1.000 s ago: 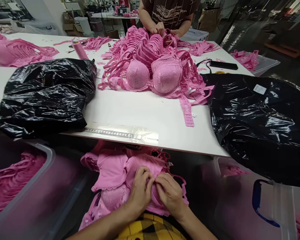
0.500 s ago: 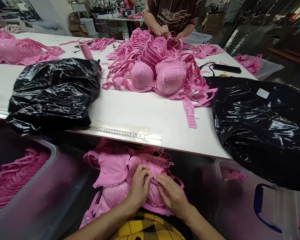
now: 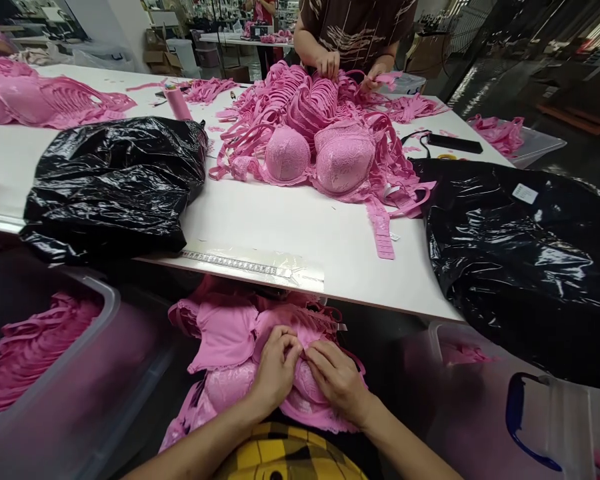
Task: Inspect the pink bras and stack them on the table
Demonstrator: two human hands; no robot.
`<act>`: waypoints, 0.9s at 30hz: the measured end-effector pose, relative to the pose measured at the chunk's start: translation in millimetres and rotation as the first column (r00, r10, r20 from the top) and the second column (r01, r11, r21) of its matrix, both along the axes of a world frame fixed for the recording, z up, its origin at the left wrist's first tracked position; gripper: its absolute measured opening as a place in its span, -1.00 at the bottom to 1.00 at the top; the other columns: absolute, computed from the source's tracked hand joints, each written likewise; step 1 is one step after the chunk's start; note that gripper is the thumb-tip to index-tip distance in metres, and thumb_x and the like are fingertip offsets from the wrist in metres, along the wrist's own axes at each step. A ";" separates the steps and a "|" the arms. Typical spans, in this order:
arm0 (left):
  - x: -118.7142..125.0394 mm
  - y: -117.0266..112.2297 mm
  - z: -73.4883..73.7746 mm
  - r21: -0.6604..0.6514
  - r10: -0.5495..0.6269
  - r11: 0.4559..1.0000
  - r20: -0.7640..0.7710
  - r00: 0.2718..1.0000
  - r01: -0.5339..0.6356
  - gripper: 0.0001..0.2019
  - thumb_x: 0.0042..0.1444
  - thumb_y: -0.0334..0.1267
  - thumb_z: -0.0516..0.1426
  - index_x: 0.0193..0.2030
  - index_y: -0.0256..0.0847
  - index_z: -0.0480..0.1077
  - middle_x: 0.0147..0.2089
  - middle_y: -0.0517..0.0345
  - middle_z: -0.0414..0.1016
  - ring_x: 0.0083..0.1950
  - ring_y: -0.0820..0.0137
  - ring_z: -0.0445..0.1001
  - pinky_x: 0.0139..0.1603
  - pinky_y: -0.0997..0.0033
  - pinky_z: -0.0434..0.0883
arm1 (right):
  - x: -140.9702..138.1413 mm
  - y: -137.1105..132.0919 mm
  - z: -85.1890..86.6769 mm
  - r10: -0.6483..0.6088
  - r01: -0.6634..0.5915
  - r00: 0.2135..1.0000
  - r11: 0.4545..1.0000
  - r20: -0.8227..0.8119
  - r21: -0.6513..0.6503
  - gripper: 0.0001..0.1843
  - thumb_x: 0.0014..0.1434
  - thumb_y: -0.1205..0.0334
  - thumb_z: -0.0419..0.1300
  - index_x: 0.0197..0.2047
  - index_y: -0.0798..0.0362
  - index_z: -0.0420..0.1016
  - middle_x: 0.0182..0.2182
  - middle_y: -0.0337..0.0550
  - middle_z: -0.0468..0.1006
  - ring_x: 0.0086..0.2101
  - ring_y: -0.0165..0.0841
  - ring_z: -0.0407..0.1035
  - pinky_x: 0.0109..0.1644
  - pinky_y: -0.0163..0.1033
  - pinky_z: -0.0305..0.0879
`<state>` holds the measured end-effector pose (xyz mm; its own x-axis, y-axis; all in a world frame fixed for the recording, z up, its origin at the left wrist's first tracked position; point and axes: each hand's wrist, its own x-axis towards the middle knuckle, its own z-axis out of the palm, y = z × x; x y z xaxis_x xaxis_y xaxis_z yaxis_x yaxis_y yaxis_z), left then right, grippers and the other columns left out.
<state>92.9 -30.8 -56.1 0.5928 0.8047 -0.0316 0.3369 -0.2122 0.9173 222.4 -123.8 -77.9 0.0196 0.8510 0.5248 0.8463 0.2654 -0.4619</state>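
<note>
Several pink lace bras (image 3: pixel 225 333) lie in a pile across my lap, below the table's front edge. My left hand (image 3: pixel 276 370) is closed, its thumb and fingers pinching the edge of one bra's cup near the middle. Close beside it, my right hand (image 3: pixel 337 383) also grips that bra, fingertips pressed on the fabric. The exact bit between the fingertips is hidden by the fingers. Straps and a white tag hang at the right side of the pile.
On the white table (image 3: pixel 260 220) stands a long stack of pink bras (image 3: pixel 343 160), with a person's hands (image 3: pixel 329 65) at its far end. Black plastic bags (image 3: pixel 115 187) lie left and right. A measuring tape (image 3: pixel 230 262) runs along the edge. Plastic bins (image 3: pixel 107 300) flank my lap.
My two hands have drawn slightly closer together on the bra, the right one shifting left. Across the table, the other person's hand has moved right with a pink piece.
</note>
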 end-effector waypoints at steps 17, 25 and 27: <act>-18.3 -9.7 -3.2 0.547 -0.171 0.817 -0.071 0.983 0.182 -0.84 0.11 -0.46 0.04 -0.17 -0.23 0.33 -0.06 -0.08 0.34 -0.01 0.21 0.35 -0.05 0.14 0.40 | -7.6 18.5 6.7 -0.224 0.230 0.905 0.973 -0.362 -0.027 -0.84 0.14 0.42 0.09 -0.31 0.03 0.47 -0.41 -0.15 0.56 -0.37 -0.34 0.47 -0.28 -0.24 0.44; -32.1 -12.0 2.4 0.715 -0.176 0.621 -0.272 0.946 0.321 -0.77 0.10 -0.50 -0.03 -0.13 -0.31 0.33 -0.31 -0.06 0.44 -0.32 0.25 0.40 -0.35 0.26 0.43 | -14.8 19.8 7.3 -0.309 0.256 0.796 0.951 -0.520 -0.174 -0.96 0.07 0.33 0.20 -0.34 0.04 0.46 -0.44 -0.21 0.58 -0.40 -0.36 0.48 -0.28 -0.30 0.44; -23.7 -13.7 1.1 0.738 -0.193 0.616 -0.198 0.961 0.275 -0.74 0.11 -0.55 -0.10 -0.18 -0.30 0.34 -0.42 0.02 0.42 -0.41 0.32 0.37 -0.42 0.34 0.39 | -17.7 21.8 9.1 -0.305 0.246 0.775 0.952 -0.553 -0.179 -0.98 0.07 0.33 0.20 -0.37 0.05 0.45 -0.46 -0.20 0.57 -0.42 -0.36 0.48 -0.29 -0.30 0.44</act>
<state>69.3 -44.5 -55.1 0.7921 0.4056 0.4561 0.2464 -0.8961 0.3691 204.7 -102.0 -68.8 0.5300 0.8060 0.2636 0.4530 -0.0064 -0.8915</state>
